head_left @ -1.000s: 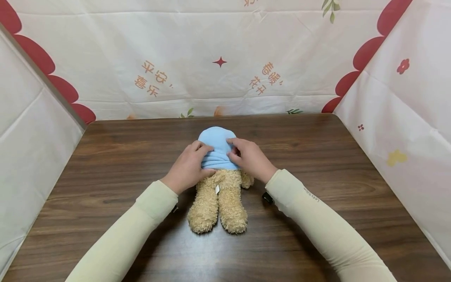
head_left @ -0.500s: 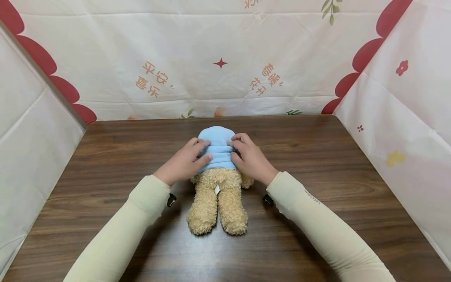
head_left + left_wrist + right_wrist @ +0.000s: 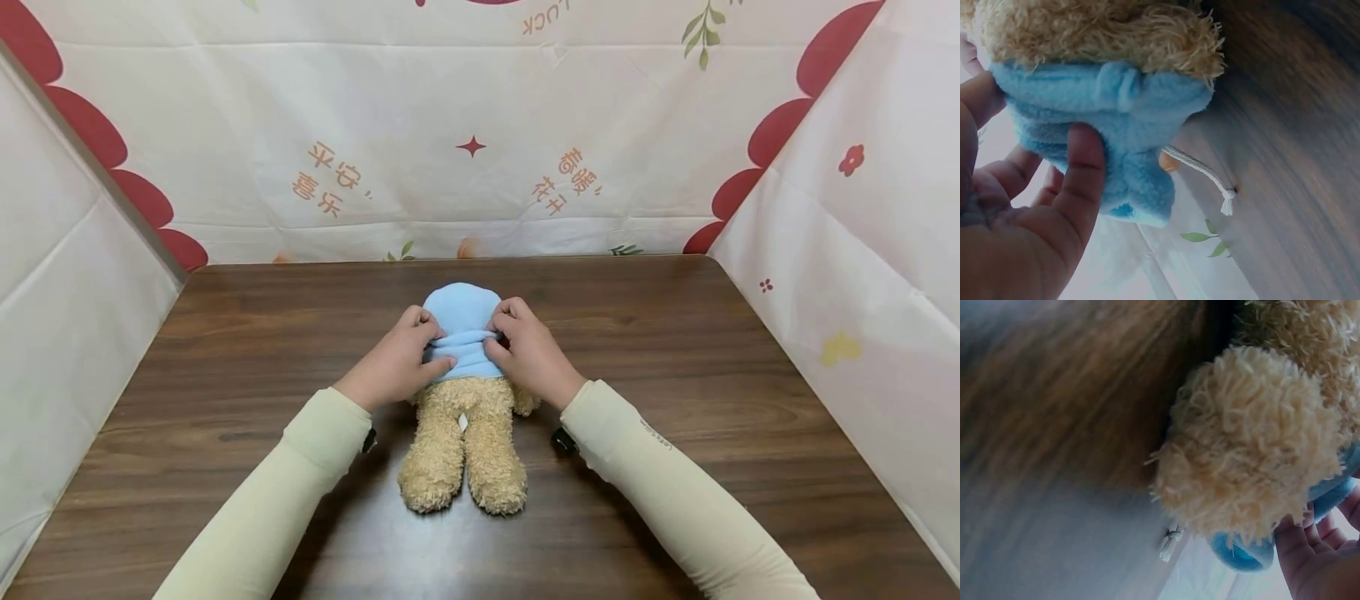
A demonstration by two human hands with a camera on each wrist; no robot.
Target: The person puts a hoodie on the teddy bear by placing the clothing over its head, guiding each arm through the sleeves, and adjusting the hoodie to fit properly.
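A curly tan teddy bear (image 3: pixel 491 454) lies on the table with its legs toward me. A light blue hoodie (image 3: pixel 461 310) covers its upper body; the head is hidden. My left hand (image 3: pixel 393 357) pinches the cloth at the left side, and the left wrist view shows the thumb pressed on the blue fabric (image 3: pixel 1141 125). On the opposite side my right hand (image 3: pixel 534 350) pinches a crosswise fold. In the right wrist view a fluffy paw (image 3: pixel 1247 440) partly hides the cloth near the right hand's fingers (image 3: pixel 1297 544). A white knotted cord (image 3: pixel 1200 165) hangs out beside the hoodie.
The brown wood-grain table (image 3: pixel 660 350) extends around the bear on all sides. White printed cloth (image 3: pixel 420 100) forms walls behind and at both sides. A small white tag (image 3: pixel 462 422) shows between the bear's legs.
Both hands have shifted on the hoodie and their fingers have drawn in, bunching a crosswise fold. The left hand's thumb has come off the hem and onto the cloth. The camera view has tilted up slightly.
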